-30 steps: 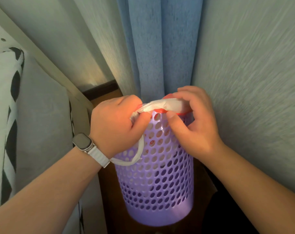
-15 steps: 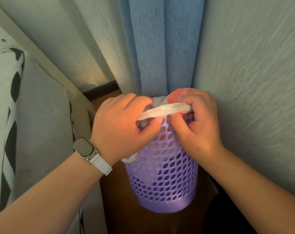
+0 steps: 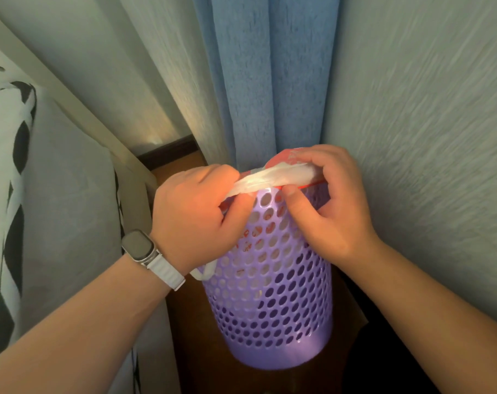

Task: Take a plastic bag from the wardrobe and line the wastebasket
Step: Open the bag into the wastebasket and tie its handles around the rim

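The purple wastebasket (image 3: 273, 308), full of round holes, stands upright on the floor (image 3: 192, 336). The white and red plastic bag (image 3: 273, 179) is bunched along its top rim, one loop (image 3: 203, 273) hanging down.

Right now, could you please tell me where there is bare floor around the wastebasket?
Bare floor lies between bed and wastebasket, and a smaller patch behind, below the baseboard. Right of it, the wall leaves only a sliver. The rim is crowded: left hand and right hand both grip the bag there.
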A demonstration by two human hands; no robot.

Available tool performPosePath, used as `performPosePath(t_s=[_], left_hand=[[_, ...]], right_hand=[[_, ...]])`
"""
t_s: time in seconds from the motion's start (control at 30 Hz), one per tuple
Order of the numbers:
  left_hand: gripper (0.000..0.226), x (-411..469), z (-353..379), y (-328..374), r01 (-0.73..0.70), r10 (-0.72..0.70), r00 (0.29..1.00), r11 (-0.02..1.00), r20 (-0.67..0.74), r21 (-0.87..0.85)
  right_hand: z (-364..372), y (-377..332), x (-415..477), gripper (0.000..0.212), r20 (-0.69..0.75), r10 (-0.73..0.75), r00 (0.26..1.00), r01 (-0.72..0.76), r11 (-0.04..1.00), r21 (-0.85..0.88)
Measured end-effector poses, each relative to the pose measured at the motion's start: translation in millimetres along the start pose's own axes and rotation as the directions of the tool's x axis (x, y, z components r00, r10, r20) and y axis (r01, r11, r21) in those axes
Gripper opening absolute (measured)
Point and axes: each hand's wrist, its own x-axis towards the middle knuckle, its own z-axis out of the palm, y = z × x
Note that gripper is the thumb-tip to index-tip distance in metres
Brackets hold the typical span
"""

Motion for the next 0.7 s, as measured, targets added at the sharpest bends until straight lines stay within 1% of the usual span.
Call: performPosePath(t_s=[0.1,0.2,0.27,0.37,0.43,0.5,0.53,0.6,0.7], left_hand=[[0.033,0,0,-2,-0.014,0.014,1.000,1.000,-0.017,-0.027],[0.036,-1,-1,-2,-0.027,0.026,1.000,0.998,-0.012,-0.054],[0.034,-1,-3,1,-0.024,0.024,1.000,0.998,-0.004,-0.061],[0.031,4,-6,8,-0.027,0.027,0.999,1.000,0.036,-0.007],[0.031,5,-8,16,-0.048,0.047,0.998,0.999,0.051,0.025],[0.029,3,-8,24,-0.066,0.064,0.996,0.998,0.056,0.018],[0.027,3,-8,26,-0.069,0.069,0.996,0.998,0.054,0.009],[0.025,1,-7,25,-0.078,0.078,0.996,0.997,0.050,0.002],[0.025,0,-6,18,-0.110,0.109,0.991,0.994,0.082,0.009]], right_hand=[[-3,5,3,0.032,-0.018,-0.017,1.000,0.017,1.000,0.004],[-2,8,2,0.024,-0.052,-0.011,0.999,0.012,0.999,0.030],[-1,8,1,0.020,-0.083,0.005,0.997,-0.004,1.000,0.014],[0,2,1,0.020,-0.103,0.020,0.994,-0.023,0.999,-0.032],[2,-6,-1,0.022,-0.096,0.015,0.995,-0.022,0.997,-0.072],[5,-14,-4,0.019,-0.074,0.006,0.997,-0.013,0.995,-0.096],[6,-18,-4,0.016,-0.069,0.013,0.998,-0.020,0.995,-0.101],[7,-23,-4,0.019,-0.071,0.040,0.997,-0.047,0.994,-0.097],[6,-22,-5,0.020,-0.067,0.052,0.996,-0.058,0.994,-0.095]])
